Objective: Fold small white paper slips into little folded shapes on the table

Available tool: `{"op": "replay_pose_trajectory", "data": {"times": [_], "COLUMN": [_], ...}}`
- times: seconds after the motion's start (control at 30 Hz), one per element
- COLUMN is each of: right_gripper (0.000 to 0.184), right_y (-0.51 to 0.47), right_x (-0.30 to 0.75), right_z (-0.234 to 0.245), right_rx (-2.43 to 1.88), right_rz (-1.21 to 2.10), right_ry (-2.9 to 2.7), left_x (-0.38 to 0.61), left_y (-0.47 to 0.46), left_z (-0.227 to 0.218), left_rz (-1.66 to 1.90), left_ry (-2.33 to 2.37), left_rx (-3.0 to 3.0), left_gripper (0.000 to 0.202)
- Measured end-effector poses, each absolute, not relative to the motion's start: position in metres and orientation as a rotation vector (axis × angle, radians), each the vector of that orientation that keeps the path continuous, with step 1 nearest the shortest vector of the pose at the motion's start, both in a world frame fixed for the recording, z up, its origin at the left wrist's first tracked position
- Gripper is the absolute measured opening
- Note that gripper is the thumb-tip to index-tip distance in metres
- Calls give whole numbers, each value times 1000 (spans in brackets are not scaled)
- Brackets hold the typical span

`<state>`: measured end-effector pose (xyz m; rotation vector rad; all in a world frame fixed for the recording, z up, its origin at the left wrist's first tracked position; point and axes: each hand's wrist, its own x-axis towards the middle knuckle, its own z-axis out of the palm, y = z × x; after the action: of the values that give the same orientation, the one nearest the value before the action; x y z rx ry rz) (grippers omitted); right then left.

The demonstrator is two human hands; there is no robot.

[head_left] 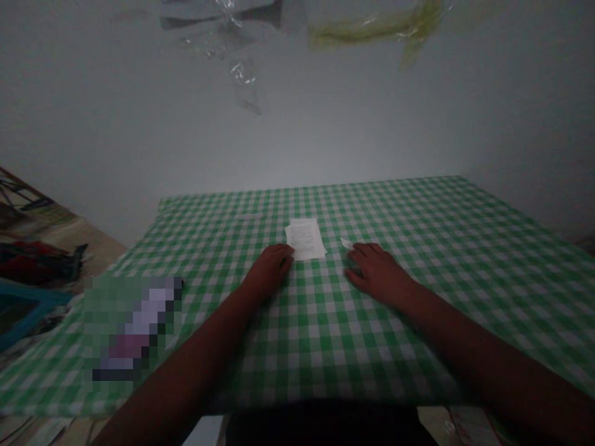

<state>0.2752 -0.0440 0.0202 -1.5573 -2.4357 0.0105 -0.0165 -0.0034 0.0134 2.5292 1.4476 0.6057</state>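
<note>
In the head view, a small stack of white printed sheets (304,238) lies on the checked tablecloth, its edges slightly uneven. My left hand (272,267) rests at the stack's lower left corner, fingertips touching the paper and thumb a little apart. Right of the stack, my right hand (372,267) lies palm down on the cloth with its thumb away from the fingers. A small white piece of paper (346,243) sticks out from under its fingertips; the rest of that piece is hidden.
A green and white checked tablecloth (325,347) covers the table. On the left lies a blurred-out, phone-like object (144,319). A pale wall (297,136) with tape rises behind the far edge. Blue and red items stand on the floor at far left.
</note>
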Motion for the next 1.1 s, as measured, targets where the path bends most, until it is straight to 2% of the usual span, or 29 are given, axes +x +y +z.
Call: {"op": "replay_pose_trajectory", "data": {"times": [0.53,0.77,0.9,1.1], "right_gripper": [40,34,36,31], "right_y": [-51,-53,-57,-61], "right_x": [268,261,258,255], "right_z": [24,32,27,26], "right_rx": [-1407,-1104,-934,-1069], "right_rz": [49,91,152,218], "right_ry": [-2444,-2413,-2497,-2557], "left_x": [-12,-7,-2,4], "left_y": [-12,-25,-35,-47], "left_z": [28,38,43,42], "left_rz": [829,768,618,471], "left_ry": [1488,1338,1181,1041], "left_rx": [2486,2512,2599,2668], "left_gripper": [23,12,11,13]}}
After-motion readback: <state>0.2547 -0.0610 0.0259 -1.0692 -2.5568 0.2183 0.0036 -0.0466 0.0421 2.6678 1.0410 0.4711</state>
